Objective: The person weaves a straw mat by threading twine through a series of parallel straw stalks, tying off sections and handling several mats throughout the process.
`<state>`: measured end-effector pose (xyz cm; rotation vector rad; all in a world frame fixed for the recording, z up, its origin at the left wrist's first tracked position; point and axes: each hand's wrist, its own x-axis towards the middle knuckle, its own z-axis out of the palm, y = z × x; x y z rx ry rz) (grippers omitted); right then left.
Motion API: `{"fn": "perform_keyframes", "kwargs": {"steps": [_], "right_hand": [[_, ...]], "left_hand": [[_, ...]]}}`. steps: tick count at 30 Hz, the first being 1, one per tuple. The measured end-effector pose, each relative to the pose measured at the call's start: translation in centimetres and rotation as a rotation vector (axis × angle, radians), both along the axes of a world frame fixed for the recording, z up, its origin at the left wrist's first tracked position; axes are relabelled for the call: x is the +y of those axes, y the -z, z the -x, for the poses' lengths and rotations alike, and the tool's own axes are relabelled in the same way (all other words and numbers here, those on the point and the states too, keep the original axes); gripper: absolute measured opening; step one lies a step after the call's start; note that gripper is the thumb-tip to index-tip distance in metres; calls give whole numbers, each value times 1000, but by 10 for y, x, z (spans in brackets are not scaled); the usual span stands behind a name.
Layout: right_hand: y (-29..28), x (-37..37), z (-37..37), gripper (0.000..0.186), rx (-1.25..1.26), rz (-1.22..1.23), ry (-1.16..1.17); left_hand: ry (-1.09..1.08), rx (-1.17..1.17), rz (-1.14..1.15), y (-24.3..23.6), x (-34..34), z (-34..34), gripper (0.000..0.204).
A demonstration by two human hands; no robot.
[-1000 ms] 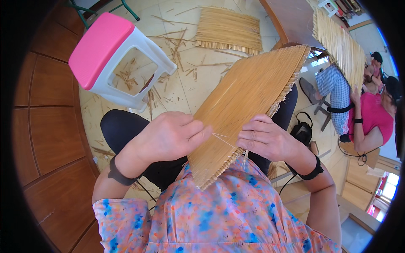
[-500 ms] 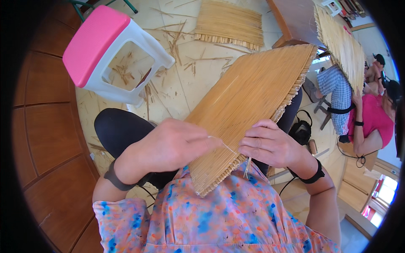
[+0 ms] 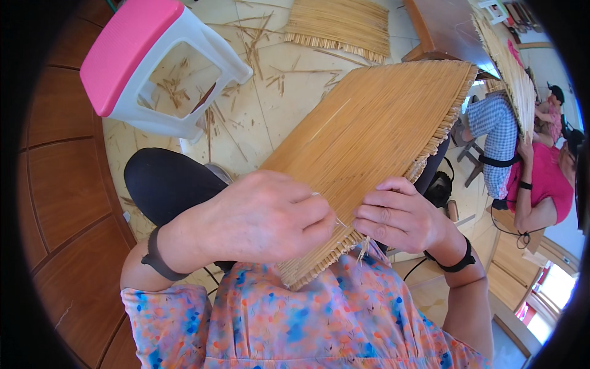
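Observation:
A golden-brown mat of thin straw stalks (image 3: 369, 132) rests slantwise across my lap, its cut stalk ends making a rough edge. My left hand (image 3: 270, 215) is closed in a pinch above the mat's near part, with a pale thin thread (image 3: 340, 222) running from its fingers toward the near edge. My right hand (image 3: 399, 215) is closed over that edge, fingers on top of the mat; its thumb is mostly hidden. A few loose strands (image 3: 364, 251) hang below the right fingers.
A pink-topped white stool (image 3: 166, 74) stands at the left, among scattered straw bits on the floor. Another straw mat (image 3: 338, 27) lies beyond. Wooden panels (image 3: 67, 178) line the left side. At the right, a seated person in pink (image 3: 544, 175) holds another mat (image 3: 510, 67).
My left hand has come closer to my right hand, and less thread shows between them. The right hand stays at the mat's edge. The whole view has shifted slightly.

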<state>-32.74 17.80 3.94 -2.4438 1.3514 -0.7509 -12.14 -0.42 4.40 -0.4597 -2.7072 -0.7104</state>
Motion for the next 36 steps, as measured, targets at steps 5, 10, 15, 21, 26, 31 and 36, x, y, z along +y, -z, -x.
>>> {"fn": "perform_keyframes", "kwargs": {"steps": [5, 10, 15, 21, 26, 31, 36], "right_hand": [[2, 4, -1, 20, -9, 1, 11], [7, -1, 1, 21, -25, 42, 31], [5, -42, 9, 20, -55, 142, -90], [-4, -110, -2, 13, 25, 59, -200], [-5, -141, -16, 15, 107, 10, -259], [-10, -151, -22, 15, 50, -42, -255], [-9, -160, -23, 13, 52, -67, -275]], "left_hand": [[8, 17, -10, 3, 1, 2, 28], [-78, 27, -18, -4, -18, 0, 26], [-154, -6, 60, 0, -41, -7, 28], [-496, -29, 84, 6, -58, -34, 24], [-637, -88, 81, 4, -62, -54, 23], [-678, -87, 95, 6, -63, -65, 21], [-696, -105, 113, 6, -64, -71, 19]]}}
